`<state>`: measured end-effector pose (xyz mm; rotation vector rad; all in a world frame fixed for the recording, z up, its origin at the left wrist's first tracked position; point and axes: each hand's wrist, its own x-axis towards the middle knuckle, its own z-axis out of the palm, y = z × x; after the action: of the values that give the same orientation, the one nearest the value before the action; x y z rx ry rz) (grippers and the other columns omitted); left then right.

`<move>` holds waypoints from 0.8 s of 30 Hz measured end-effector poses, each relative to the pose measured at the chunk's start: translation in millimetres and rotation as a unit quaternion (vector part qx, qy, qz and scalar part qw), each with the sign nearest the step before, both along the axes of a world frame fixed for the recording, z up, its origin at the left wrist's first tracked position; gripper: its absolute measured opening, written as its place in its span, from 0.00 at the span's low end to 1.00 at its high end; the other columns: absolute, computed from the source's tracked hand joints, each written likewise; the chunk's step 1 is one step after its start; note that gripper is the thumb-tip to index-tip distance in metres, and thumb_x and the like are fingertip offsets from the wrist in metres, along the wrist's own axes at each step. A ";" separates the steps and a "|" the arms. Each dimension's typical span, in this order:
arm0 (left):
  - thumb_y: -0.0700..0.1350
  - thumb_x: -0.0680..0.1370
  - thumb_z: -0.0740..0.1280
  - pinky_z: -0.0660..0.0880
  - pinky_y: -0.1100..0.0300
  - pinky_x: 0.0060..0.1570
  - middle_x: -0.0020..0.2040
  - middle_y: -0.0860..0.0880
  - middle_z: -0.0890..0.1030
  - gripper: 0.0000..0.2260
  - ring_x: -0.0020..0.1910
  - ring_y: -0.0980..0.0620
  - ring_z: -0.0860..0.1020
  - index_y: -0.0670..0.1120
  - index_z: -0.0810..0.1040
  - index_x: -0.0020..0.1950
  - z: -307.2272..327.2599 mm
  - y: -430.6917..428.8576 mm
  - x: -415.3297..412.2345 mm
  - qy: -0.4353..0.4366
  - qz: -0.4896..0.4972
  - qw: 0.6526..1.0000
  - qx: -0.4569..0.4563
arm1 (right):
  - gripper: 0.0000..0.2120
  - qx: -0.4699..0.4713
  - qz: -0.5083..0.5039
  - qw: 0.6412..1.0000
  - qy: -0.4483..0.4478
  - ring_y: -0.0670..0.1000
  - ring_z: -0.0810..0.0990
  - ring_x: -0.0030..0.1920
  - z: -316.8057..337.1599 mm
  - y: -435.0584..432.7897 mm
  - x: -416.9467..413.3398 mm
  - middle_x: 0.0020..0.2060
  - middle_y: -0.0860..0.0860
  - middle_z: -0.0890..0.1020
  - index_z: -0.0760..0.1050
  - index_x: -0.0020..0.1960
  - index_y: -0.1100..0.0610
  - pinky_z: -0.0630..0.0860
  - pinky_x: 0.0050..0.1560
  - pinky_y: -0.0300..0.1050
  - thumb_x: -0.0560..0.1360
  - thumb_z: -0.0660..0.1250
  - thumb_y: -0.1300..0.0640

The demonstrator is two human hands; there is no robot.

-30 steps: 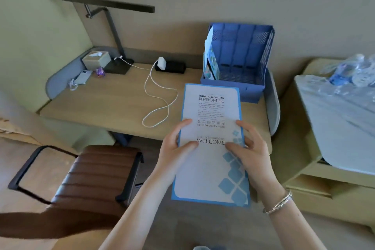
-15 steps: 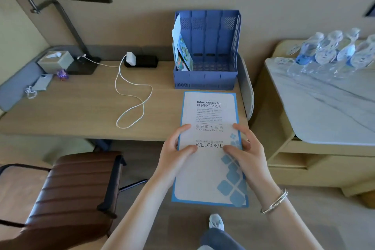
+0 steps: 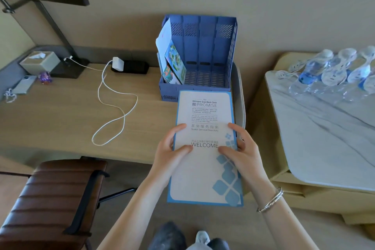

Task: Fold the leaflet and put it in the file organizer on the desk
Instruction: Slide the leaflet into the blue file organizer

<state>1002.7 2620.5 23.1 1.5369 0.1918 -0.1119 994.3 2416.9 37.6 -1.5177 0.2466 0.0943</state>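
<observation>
I hold a tall white leaflet (image 3: pixel 205 170) with a blue border and "WELCOME" printed on it, flat and folded shut, over the desk's front edge. My left hand (image 3: pixel 171 154) grips its left edge and my right hand (image 3: pixel 242 152) grips its right edge, thumbs on top. Its far end reaches almost to the blue file organizer (image 3: pixel 205 46), which stands upright on the wooden desk (image 3: pixel 60 119) against the wall. The organizer's leftmost slot holds some papers and colourful booklets (image 3: pixel 173 63); the other slots look bare.
A white charger cable (image 3: pixel 115 111) loops across the desk from a black power box (image 3: pixel 132 66). A desk lamp (image 3: pixel 46 16), tissue box (image 3: pixel 39 62) and phone (image 3: pixel 24 85) sit at the left. A brown chair (image 3: pixel 50 199) stands lower left. Water bottles (image 3: pixel 332 67) lie on a marble-topped cabinet (image 3: pixel 324 138) at right.
The view has swung right and moved closer to the desk. The leaflet's far end now lies nearer the organizer; both hands keep the same grip.
</observation>
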 end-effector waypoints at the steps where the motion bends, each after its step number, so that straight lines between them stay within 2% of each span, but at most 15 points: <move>1: 0.37 0.68 0.73 0.78 0.63 0.48 0.54 0.56 0.85 0.25 0.53 0.55 0.83 0.60 0.80 0.59 1.0 -2.3 8.7 0.000 0.004 1.000 0.002 | 0.27 0.000 0.007 1.000 -0.001 0.56 0.87 0.49 0.4 -2.8 9.7 0.54 0.53 0.85 0.72 0.65 0.50 0.85 0.43 0.46 0.72 0.72 0.71; 4: 0.39 0.66 0.73 0.78 0.64 0.47 0.54 0.56 0.85 0.25 0.52 0.56 0.83 0.62 0.80 0.58 2.6 -4.7 35.6 -0.006 0.007 1.000 0.012 | 0.27 0.001 0.022 1.000 0.001 0.56 0.86 0.52 -0.2 -6.0 37.7 0.57 0.53 0.83 0.71 0.65 0.50 0.85 0.45 0.47 0.72 0.73 0.70; 8: 0.38 0.67 0.73 0.78 0.63 0.46 0.53 0.54 0.86 0.26 0.51 0.55 0.84 0.61 0.79 0.59 -3.4 0.1 76.1 0.002 0.006 1.000 0.014 | 0.27 0.010 0.024 1.000 0.012 0.55 0.86 0.52 -8.2 -1.7 77.8 0.57 0.52 0.82 0.71 0.65 0.49 0.85 0.44 0.47 0.73 0.73 0.69; 11: 0.38 0.66 0.73 0.79 0.60 0.45 0.52 0.53 0.86 0.26 0.50 0.53 0.84 0.62 0.78 0.59 -10.4 8.2 109.4 0.013 0.002 1.000 0.012 | 0.27 0.013 0.021 0.999 0.024 0.55 0.86 0.53 -15.5 7.4 109.0 0.57 0.51 0.82 0.70 0.65 0.48 0.85 0.47 0.52 0.73 0.72 0.69; 15: 0.32 0.69 0.72 0.79 0.51 0.55 0.57 0.49 0.84 0.27 0.56 0.48 0.82 0.61 0.79 0.58 -16.9 22.6 157.2 0.000 -0.014 1.000 0.016 | 0.28 0.012 -0.019 1.000 0.021 0.58 0.86 0.50 -20.0 24.2 150.6 0.54 0.54 0.85 0.72 0.66 0.51 0.84 0.49 0.59 0.72 0.71 0.72; 20: 0.39 0.66 0.73 0.79 0.52 0.54 0.57 0.52 0.84 0.27 0.55 0.51 0.83 0.65 0.78 0.58 -8.3 43.4 227.8 -0.012 -0.046 0.999 0.027 | 0.28 0.024 -0.034 0.999 0.026 0.54 0.88 0.45 -9.8 42.8 210.6 0.47 0.47 0.86 0.72 0.66 0.47 0.86 0.40 0.51 0.73 0.72 0.71; 24: 0.38 0.65 0.73 0.79 0.54 0.54 0.58 0.52 0.84 0.27 0.55 0.53 0.82 0.63 0.78 0.58 -5.9 50.7 273.2 -0.022 -0.068 0.997 0.023 | 0.29 0.011 -0.053 0.998 0.026 0.53 0.88 0.45 -6.8 50.8 248.2 0.48 0.48 0.86 0.71 0.66 0.47 0.85 0.38 0.50 0.72 0.73 0.71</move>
<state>1276.0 2671.2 17.2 1.5954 0.0562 -0.1824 1242.4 2467.8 30.8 -1.4781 0.3670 0.0524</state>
